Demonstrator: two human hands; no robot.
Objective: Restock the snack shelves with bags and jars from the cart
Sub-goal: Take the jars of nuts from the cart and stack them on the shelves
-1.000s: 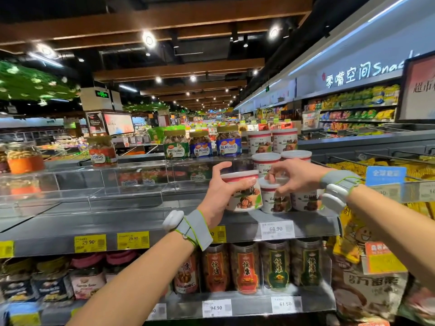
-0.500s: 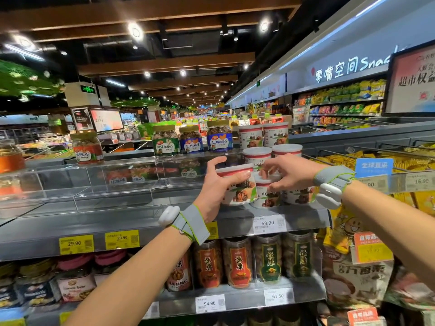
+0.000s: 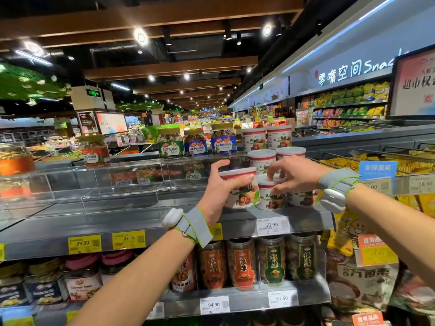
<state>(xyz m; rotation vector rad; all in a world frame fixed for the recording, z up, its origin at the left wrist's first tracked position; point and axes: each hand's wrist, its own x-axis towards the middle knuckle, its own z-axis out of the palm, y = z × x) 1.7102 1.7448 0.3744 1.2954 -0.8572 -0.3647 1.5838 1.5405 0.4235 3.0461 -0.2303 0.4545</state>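
Shelf edge [image 3: 240,225], left hand [image 3: 215,194] grips can [image 3: 244,191], right hand [image 3: 296,175] grips neighbour [image 3: 270,196]

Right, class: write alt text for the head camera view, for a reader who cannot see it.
On a supermarket snack shelf, a person's left hand grips a white nut can with a red rim, while the right hand pinches the lid of the neighbouring can. Matching cans stand stacked behind; labelled nut jars line the shelf above.
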